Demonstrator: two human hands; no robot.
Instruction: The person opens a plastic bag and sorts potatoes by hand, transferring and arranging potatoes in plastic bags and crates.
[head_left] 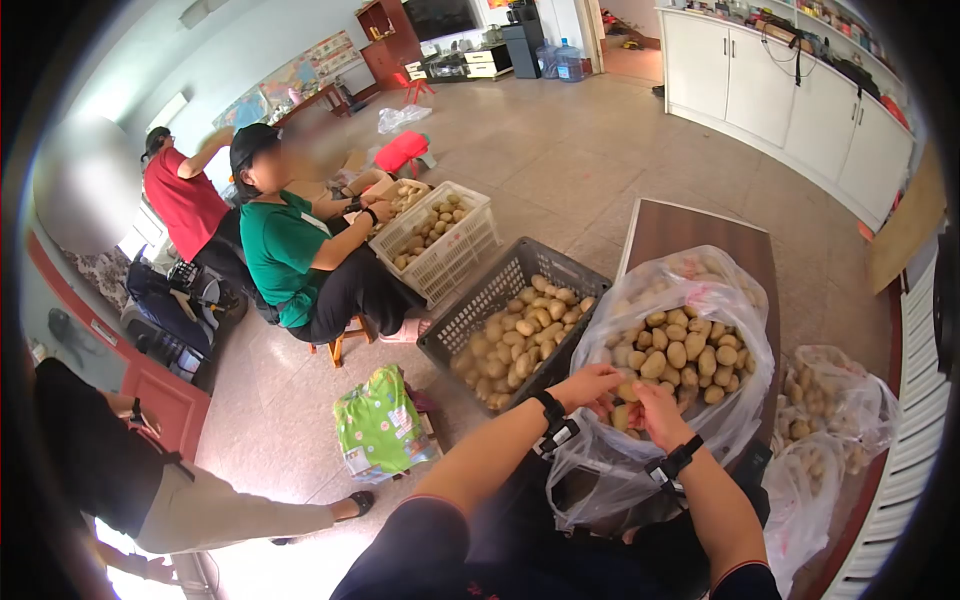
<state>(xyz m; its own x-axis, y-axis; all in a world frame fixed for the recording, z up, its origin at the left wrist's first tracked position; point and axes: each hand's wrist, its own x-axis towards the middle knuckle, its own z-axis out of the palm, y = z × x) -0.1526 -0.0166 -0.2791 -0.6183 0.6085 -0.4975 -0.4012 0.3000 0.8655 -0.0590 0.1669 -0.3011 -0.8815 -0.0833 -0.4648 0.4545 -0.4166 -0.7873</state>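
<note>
In front of me a clear plastic bag (745,335) lies wide open, filled with brown potatoes (688,350). My left hand (594,388) is over the bag's near left side, its fingers closed on one side of a potato (627,389). From the right, my right hand (656,414) meets the same potato with bent fingers, which partly hide it. Both wrists wear black straps with small devices. Just left of the bag stands a black plastic crate (470,310) holding many loose potatoes (530,325).
A white crate (455,265) of potatoes stands farther left, beside a seated person in green (275,250). Someone in red is behind them; another person stands at lower left. A green bag (378,425) is on the floor. More bagged potatoes (815,400) lie at right.
</note>
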